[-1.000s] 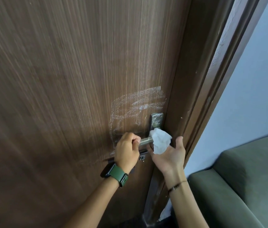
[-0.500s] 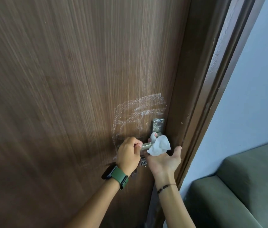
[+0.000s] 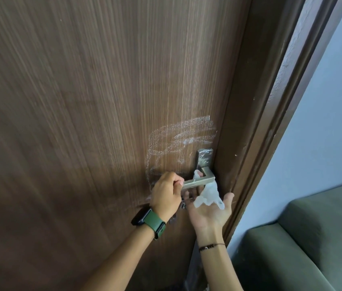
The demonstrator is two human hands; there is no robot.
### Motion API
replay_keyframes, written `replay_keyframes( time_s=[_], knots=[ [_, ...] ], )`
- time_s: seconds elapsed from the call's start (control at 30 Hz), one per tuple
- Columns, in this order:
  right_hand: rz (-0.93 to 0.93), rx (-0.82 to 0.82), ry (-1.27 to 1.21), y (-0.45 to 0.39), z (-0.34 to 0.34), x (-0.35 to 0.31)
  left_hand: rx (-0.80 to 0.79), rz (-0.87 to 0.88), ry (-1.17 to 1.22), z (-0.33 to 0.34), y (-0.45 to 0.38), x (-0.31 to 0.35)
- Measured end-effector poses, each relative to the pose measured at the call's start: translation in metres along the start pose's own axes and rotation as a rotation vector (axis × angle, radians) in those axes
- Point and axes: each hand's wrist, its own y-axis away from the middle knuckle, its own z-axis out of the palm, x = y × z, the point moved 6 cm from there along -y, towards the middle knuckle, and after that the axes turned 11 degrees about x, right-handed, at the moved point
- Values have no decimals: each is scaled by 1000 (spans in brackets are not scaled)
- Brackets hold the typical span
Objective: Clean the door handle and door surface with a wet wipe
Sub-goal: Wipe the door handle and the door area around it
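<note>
Up close, the left hand (image 3: 167,196) grips the free end of the silver metal lever door handle (image 3: 198,181) on the brown wood-grain door (image 3: 102,101), while the right hand (image 3: 210,211), palm up, presses a crumpled white wet wipe (image 3: 208,195) under the handle's bend.

A home: wooden door (image 3: 81,101), green sofa (image 3: 313,238) beside it.

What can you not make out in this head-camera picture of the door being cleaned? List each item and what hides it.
- Free end of the handle: covered by the left hand.
- Right hand fingers: behind the wipe and handle.
- Lock below the handle: hidden by both hands.
- Watch face: turned away.
- Sofa: cut off by the right and bottom edges.
- Door left side: blurred.
</note>
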Motion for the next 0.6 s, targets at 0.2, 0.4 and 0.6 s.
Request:
replay_keyframes(
  time_s=[0.2,0.4,0.6],
  knots=[
    [-72,-44,-136,0,-2,-16,19,2,10,0,0,1],
    [-133,146,-89,0,-8,-26,33,9,14,0,1,1],
    [-110,333,57,-3,-15,-20,32,33,25,-1,1,0]
  ],
)
